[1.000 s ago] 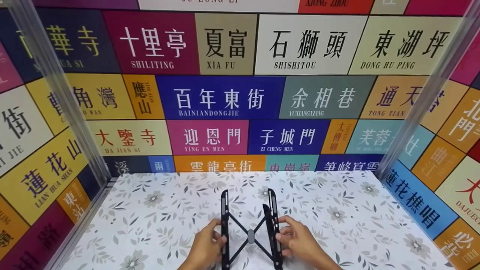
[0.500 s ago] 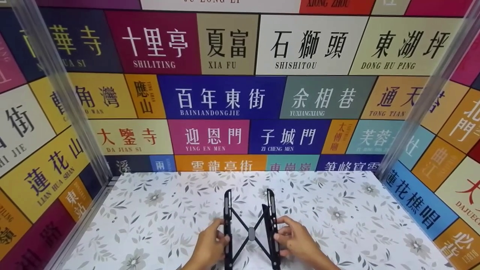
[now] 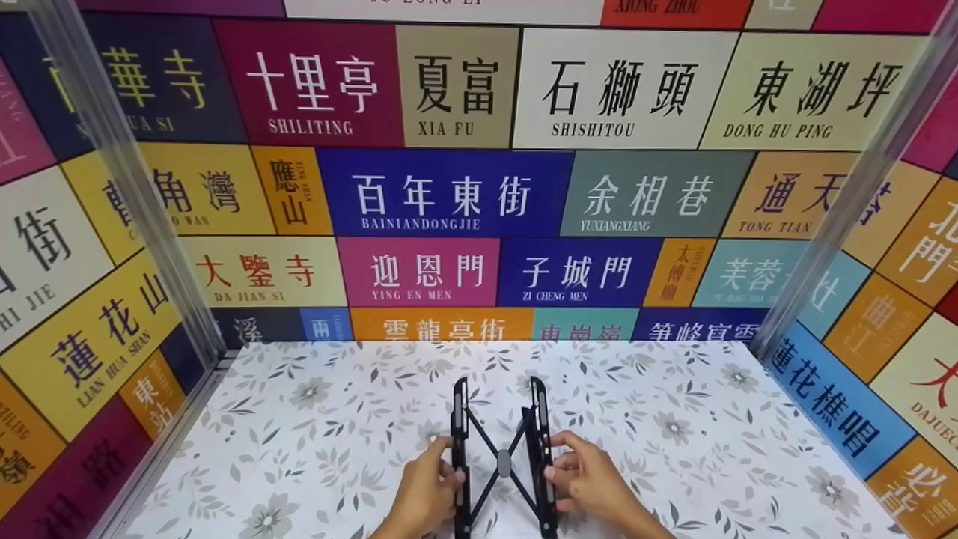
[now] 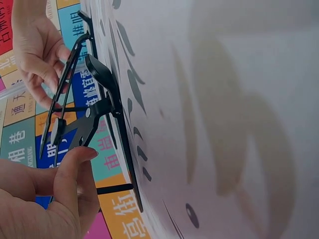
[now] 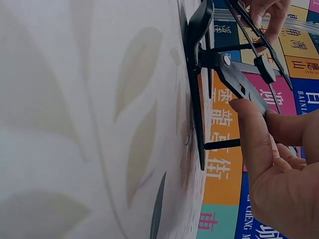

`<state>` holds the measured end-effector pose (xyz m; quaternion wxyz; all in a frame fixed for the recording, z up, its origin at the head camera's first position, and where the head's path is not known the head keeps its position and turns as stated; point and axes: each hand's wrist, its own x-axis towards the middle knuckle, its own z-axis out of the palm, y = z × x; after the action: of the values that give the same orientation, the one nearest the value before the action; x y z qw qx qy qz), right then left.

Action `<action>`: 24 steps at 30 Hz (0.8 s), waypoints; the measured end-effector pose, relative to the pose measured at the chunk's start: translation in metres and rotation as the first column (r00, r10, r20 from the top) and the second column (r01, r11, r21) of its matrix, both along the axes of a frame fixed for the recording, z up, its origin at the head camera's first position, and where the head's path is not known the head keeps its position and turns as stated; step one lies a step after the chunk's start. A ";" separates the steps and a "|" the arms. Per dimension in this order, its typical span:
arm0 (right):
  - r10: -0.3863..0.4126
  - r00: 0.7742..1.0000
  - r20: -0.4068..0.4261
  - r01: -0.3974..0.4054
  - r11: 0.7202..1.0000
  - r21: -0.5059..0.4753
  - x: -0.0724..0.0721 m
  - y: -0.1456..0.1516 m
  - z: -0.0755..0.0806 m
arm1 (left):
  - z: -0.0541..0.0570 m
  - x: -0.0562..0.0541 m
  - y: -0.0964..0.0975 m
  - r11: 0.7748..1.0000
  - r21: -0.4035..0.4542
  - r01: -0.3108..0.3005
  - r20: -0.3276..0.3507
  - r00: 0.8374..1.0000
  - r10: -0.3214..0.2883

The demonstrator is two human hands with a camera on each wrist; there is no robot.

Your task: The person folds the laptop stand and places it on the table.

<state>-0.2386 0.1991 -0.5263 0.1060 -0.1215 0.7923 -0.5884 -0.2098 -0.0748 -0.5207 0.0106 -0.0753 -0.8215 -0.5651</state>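
A black folding laptop stand [image 3: 504, 463] stands on the tabletop, its two side rails joined by crossed bars at a grey hub. My left hand [image 3: 428, 486] grips the left rail [image 3: 459, 449], thumb and fingers on either side of it. On the opposite rail [image 3: 545, 457], my right hand [image 3: 591, 483] has the same kind of pinch. Up close in the left wrist view, my left hand [image 4: 60, 194] pinches a slotted support arm [image 4: 87, 124] raised above the base. The right wrist view shows my right hand [image 5: 279, 154] pinching the matching arm [image 5: 239, 79]. The stand's near end is cut off.
A white tabletop [image 3: 329, 449] with a grey leaf and flower pattern lies under the stand. Colourful sign-covered walls [image 3: 441, 195] enclose the back and both sides. Clear upright posts stand at the left [image 3: 142, 187] and right [image 3: 838, 195] corners.
The stand's two rails have drawn closer together, and its crossed bars have narrowed. My left hand has shifted right and my right hand slightly left, both keeping their hold.
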 end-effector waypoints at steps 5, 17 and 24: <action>-0.001 1.000 -0.002 0.001 1.000 0.001 0.000 -0.001 0.001 | 0.001 0.000 0.003 1.000 0.000 -0.003 0.034 0.999 0.003; -0.011 1.000 0.000 0.011 1.000 0.014 0.000 -0.004 0.003 | -0.002 0.001 0.007 0.997 -0.055 -0.047 -0.041 0.998 0.045; -0.007 1.000 0.013 0.007 1.000 -0.005 0.001 -0.004 0.002 | -0.003 0.001 0.009 0.997 -0.070 -0.041 -0.075 0.997 0.035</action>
<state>-0.2373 0.1953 -0.5243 0.1086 -0.1151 0.7906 -0.5915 -0.2092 -0.0656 -0.5240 0.0491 -0.0809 -0.8415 -0.5318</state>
